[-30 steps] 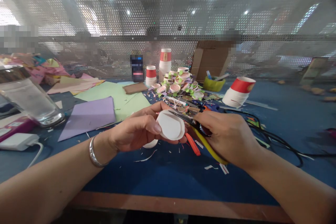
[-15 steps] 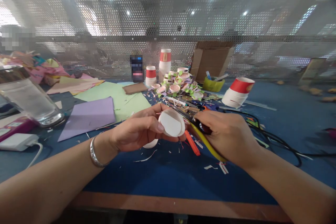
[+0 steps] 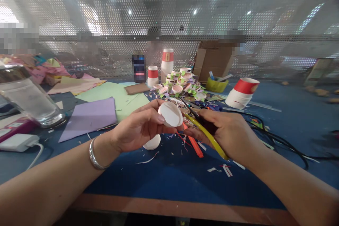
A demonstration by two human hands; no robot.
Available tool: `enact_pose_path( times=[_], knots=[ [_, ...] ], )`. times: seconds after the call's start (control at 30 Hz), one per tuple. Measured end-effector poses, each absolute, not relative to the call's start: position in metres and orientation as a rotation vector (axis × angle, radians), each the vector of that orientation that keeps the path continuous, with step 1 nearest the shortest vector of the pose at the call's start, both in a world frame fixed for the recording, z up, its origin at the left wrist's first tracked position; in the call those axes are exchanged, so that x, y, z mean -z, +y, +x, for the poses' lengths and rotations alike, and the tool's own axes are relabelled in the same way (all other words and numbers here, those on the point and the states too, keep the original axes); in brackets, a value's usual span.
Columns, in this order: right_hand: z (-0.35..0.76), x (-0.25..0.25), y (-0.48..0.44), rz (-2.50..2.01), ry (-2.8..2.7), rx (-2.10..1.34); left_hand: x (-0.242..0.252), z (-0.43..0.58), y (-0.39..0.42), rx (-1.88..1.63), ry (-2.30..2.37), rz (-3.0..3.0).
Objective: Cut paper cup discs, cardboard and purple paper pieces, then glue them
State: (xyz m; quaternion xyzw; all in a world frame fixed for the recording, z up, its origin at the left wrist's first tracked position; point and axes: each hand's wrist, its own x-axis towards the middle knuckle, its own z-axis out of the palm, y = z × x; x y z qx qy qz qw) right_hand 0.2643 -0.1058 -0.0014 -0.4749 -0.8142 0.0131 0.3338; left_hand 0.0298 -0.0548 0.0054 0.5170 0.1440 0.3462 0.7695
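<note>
My left hand pinches a round white paper-cup base by its edge, thumb on the near face. In my right hand is a pair of scissors with a yellow handle. The dark scissor blade points up and left, just right of the cup base and apart from it. Fingers hide part of the handles. A second white round piece lies on the table below my left hand. Between the hands, an orange stick-like tool rests among paper scraps.
Behind the hands sits a pile of decorated cup bases. Red-and-white paper cups stand at right and back. Purple paper, green paper and a water glass are at left. Black cables run along the right.
The scissors have drawn away from the cup base, which has shifted slightly up and left. More of the round piece on the table shows. A white scrap now shows beneath my right hand.
</note>
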Motion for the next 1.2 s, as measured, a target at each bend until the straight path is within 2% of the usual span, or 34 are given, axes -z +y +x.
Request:
enact_pose_path(
  times=[0.17, 0.7, 1.2],
  knots=[
    [0.262, -0.0006, -0.1087, -1.319, -2.13, -0.158, -0.0093, 0.0303, -0.0587, -0.795, 0.365, 1.117],
    [0.2634, 0.0032, -0.1072, -1.302, -2.262, 0.221, -0.0028, 0.0314, -0.0617, -0.639, 0.392, 1.153],
    [0.2678, 0.0016, -0.1064, -1.149, -2.269, 0.429, -0.0026, 0.0303, -0.0577, -0.588, 0.296, 1.123]
  ],
)
